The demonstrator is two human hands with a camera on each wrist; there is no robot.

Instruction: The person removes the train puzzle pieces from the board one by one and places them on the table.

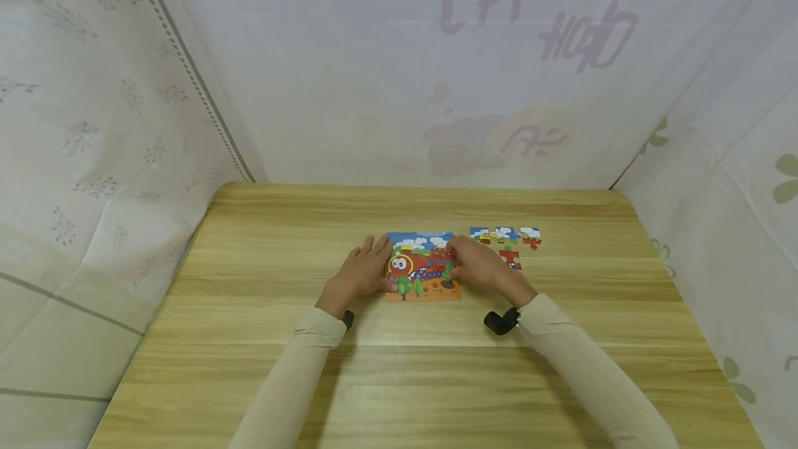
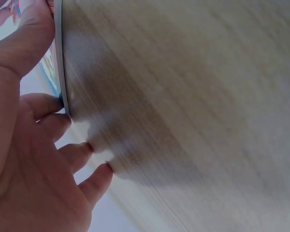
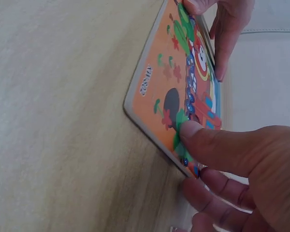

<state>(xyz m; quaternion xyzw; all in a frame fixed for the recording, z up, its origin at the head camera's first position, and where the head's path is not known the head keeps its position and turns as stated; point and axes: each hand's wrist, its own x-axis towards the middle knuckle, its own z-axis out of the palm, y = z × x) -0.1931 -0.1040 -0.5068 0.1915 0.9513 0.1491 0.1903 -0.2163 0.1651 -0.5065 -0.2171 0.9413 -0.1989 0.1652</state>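
Note:
A jigsaw puzzle (image 1: pixel 430 272) with a smiling red train, blue sky and orange ground lies flat on the wooden table. My left hand (image 1: pixel 364 269) rests at its left edge, thumb on the picture and the other fingers spread along the side. In the left wrist view, fingertips (image 2: pixel 101 174) of that hand touch the tabletop. At the right edge, my right hand (image 1: pixel 481 265) holds the puzzle, its thumb (image 3: pixel 193 133) on the face and its bent fingers by the side. The right hand covers part of the picture's right side in the head view.
Several loose puzzle pieces lie just right and behind the puzzle, among them a cloud piece (image 1: pixel 530 234) and a red piece (image 1: pixel 510 259). The wooden table (image 1: pixel 411 380) meets a printed cloth wall (image 1: pixel 349 89) at the back, with more cloth on both sides.

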